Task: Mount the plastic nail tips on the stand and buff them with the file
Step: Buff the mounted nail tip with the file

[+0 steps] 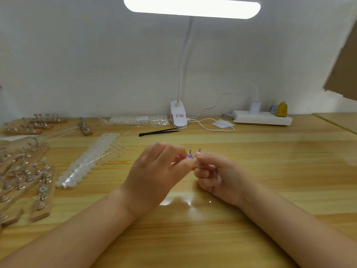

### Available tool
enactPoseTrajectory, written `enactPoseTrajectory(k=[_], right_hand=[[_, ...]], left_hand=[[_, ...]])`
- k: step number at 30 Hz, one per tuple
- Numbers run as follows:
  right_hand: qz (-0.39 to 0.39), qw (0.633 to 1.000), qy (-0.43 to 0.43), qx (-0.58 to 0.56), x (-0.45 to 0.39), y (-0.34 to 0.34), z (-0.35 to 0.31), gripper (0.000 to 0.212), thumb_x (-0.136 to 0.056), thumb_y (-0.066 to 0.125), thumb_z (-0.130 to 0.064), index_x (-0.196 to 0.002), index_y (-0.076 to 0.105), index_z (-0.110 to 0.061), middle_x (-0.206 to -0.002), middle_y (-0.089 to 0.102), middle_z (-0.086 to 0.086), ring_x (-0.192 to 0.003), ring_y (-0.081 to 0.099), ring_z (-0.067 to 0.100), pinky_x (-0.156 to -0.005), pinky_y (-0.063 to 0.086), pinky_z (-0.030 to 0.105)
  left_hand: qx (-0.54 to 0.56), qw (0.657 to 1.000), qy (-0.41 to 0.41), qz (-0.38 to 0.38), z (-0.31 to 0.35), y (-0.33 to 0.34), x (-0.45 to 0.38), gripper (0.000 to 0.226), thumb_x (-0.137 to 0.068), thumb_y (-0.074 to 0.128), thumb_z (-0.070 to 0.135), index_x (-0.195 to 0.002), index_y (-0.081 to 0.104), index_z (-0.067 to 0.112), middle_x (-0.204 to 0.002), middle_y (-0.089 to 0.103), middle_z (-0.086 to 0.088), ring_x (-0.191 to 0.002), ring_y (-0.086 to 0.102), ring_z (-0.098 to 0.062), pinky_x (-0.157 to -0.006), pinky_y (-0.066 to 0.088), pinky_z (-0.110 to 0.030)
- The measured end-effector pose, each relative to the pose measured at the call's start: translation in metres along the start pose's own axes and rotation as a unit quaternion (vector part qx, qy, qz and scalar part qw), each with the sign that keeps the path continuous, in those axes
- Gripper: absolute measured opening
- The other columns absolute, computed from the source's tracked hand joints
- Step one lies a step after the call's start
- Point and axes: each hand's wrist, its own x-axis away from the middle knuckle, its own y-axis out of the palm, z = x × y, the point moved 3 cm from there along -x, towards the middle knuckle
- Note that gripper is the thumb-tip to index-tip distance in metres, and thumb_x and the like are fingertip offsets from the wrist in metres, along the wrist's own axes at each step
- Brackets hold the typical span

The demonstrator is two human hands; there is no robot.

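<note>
While a clear plastic bag (139,120) of white nail tips lies at the desk's (251,171) far edge, the left hand (156,175) pinches a purple file (189,156) mid-desk. The right hand (218,176) curls its fingers round a mostly hidden stand whose two metal prongs (195,150) poke up. More wooden stands (25,176) are cut off at the left edge.
</note>
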Motion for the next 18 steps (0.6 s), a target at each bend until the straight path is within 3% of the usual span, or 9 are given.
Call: enactPoseTrajectory(k=[3, 7, 12, 18], right_hand=[[-0.013, 1.0, -0.005, 0.006, 0.001, 0.0, 0.001, 0.012, -0.076, 0.061, -0.014, -0.063, 0.062, -0.013, -0.053, 0.045, -0.006, -0.045, 0.038, 0.003, -0.037, 0.019, 0.014], [-0.061, 0.995, 0.007, 0.074, 0.003, 0.004, 0.001, 0.012, -0.082, 0.062, -0.017, -0.078, 0.055, -0.007, -0.063, 0.038, 0.001, -0.047, 0.036, 0.005, -0.051, 0.012, 0.025], [-0.001, 1.0, 0.02, -0.002, 0.0, -0.001, 0.0, 0.012, -0.074, 0.062, -0.016, -0.067, 0.053, -0.013, -0.057, 0.034, -0.004, -0.048, 0.039, 0.007, -0.038, 0.02, 0.015], [-0.073, 0.995, 0.03, 0.067, 0.003, 0.007, 0.0, 0.013, -0.086, 0.052, -0.018, -0.076, 0.058, -0.011, -0.056, 0.037, -0.005, -0.046, 0.039, 0.004, -0.04, 0.021, 0.015]], left_hand=[[0.021, 1.0, 0.003, 0.01, 0.005, -0.002, -0.003, 0.014, -0.095, 0.053, 0.007, -0.101, 0.053, 0.019, -0.1, 0.056, -0.003, -0.087, 0.05, -0.02, -0.072, 0.05, -0.035], [0.043, 0.997, 0.061, 0.004, 0.02, 0.001, -0.003, 0.011, -0.095, 0.057, 0.011, -0.102, 0.056, 0.019, -0.102, 0.049, 0.001, -0.09, 0.051, -0.019, -0.076, 0.048, -0.033], [0.026, 1.0, -0.005, 0.012, 0.001, 0.0, 0.002, 0.023, -0.091, 0.058, 0.003, -0.105, 0.052, 0.02, -0.103, 0.046, 0.001, -0.089, 0.05, -0.02, -0.073, 0.051, -0.035], [0.064, 0.997, 0.044, 0.013, 0.018, 0.001, -0.002, 0.014, -0.096, 0.054, 0.009, -0.104, 0.053, 0.02, -0.105, 0.049, 0.002, -0.09, 0.052, -0.019, -0.076, 0.049, -0.033]])
